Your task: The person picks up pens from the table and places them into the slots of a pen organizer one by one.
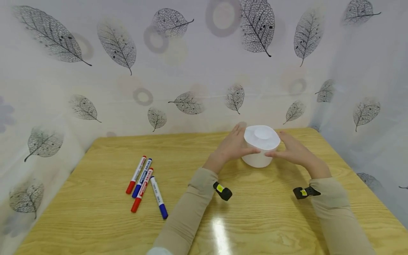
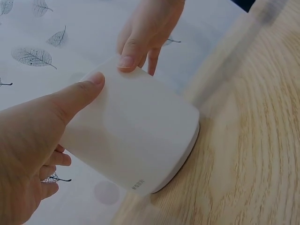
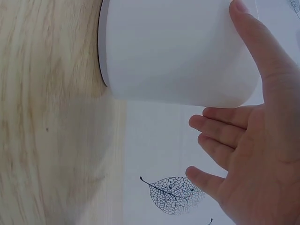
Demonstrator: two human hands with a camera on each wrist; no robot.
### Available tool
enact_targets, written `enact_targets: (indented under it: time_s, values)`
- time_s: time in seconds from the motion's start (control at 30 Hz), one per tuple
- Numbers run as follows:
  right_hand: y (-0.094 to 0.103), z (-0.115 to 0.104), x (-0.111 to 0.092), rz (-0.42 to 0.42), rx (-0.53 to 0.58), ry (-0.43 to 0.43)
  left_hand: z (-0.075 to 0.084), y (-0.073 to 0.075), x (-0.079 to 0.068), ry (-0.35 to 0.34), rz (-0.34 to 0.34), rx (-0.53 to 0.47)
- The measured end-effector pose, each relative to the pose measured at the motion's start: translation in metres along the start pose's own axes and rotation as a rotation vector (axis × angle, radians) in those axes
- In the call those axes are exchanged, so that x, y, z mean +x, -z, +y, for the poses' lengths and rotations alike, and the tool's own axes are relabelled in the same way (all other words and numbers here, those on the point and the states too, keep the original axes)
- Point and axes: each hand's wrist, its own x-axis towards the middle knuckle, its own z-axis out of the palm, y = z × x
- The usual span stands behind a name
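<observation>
The left hand (image 1: 230, 146) and the right hand (image 1: 294, 150) both hold a white tub (image 1: 257, 161). The left hand is on the tub's 9 o'clock side, and the right hand is on its 3 o'clock side. The left thumb (image 2: 79, 96) lies on the front wall at 7 o'clock, and the right thumb (image 2: 130, 52) lies there at 5 o'clock, just beside it. The other fingers go round the sides, part hidden; I cannot tell how hard they press.

The tub stands at about 2 o'clock from the middle of the wooden table (image 1: 271, 216). It has a round bump (image 1: 262, 133) on top and tiny letters (image 2: 138, 184) low down, too blurry to read.

A black band with a yellow patch is on each wrist, below the rolled tan sleeves (image 1: 333, 205).

At 8 o'clock from the tub lie two red markers (image 1: 142, 190) and a blue marker (image 1: 142, 177), all close together. Another blue marker (image 1: 158, 196) lies at 4 o'clock from that bunch.

At 12 o'clock, past the table, hangs a pale cloth with dark leaves (image 1: 259, 26).
</observation>
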Motion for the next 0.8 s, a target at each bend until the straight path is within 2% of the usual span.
enact_targets:
  time_s: [0.27, 0.43, 0.8]
  values:
    - [-0.007, -0.005, 0.002, -0.010, -0.011, 0.009, -0.002, 0.006, -0.015, 0.042, -0.007, -0.038]
    - [-0.012, -0.009, 0.003, -0.002, -0.025, 0.037, -0.004, 0.009, -0.024, 0.072, -0.002, -0.008]
    - [-0.018, -0.025, 0.003, 0.008, -0.077, 0.112, -0.008, 0.016, -0.046, 0.067, 0.013, 0.001]
